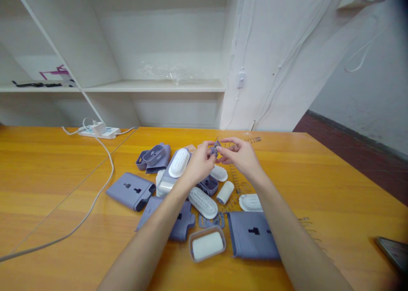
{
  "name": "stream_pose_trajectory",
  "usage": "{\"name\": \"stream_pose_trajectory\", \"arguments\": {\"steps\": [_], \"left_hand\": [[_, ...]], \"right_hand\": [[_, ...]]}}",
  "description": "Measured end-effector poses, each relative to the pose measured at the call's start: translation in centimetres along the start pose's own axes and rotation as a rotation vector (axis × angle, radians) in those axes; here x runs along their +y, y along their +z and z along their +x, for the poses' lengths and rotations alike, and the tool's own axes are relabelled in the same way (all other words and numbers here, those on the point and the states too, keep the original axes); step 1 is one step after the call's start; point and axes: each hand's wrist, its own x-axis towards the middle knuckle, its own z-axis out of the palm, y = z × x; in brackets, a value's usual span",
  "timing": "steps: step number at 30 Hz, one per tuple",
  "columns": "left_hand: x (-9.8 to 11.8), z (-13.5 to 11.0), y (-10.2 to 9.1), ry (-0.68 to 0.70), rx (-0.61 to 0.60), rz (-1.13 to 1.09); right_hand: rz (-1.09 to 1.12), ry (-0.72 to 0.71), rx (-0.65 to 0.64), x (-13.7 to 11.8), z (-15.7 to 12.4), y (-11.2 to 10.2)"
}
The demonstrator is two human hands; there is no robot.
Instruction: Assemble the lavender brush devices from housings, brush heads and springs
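Observation:
Above the middle of the pile, both my hands meet at a small purple-grey plastic part (215, 149). My left hand (203, 157) pinches it from the left, while the fingertips of my right hand (238, 153) grip its right side. Its exact kind is too small and blurred to tell. Below the hands lie a white oval bristled pad (203, 202), a white cylinder (225, 192) and a purple-grey oval housing (209, 185). Coiled metal springs (235, 178) run down beside the cylinder. My left forearm covers part of the pile.
Purple-grey flat casings (130, 190) lie left and right on the wooden table (57, 197). In front sits a clear-walled tray (191, 250) around a white block (208, 246). A power strip (108, 132) and its cable are back left; a dark phone-like object (393, 250) lies right.

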Motion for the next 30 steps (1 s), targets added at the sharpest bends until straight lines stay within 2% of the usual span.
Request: {"name": "stream_pose_trajectory", "arguments": {"steps": [8,16,23,30], "left_hand": [[-0.3,0.3,0.5,-0.07,-0.047,-0.159],[-0.9,0.1,0.8,-0.104,-0.065,-0.159],[-1.6,0.1,0.7,-0.082,-0.056,-0.137],[-2.3,0.0,0.9,0.036,-0.066,-0.059]], "right_hand": [[0.014,0.032,0.091,0.9,-0.3,-0.2],[-0.103,-0.02,0.144,2.4,-0.6,0.0],[-0.052,-0.01,0.101,2.8,-0.6,0.2],[-0.073,-0.041,0.116,2.8,-0.6,0.2]]}}
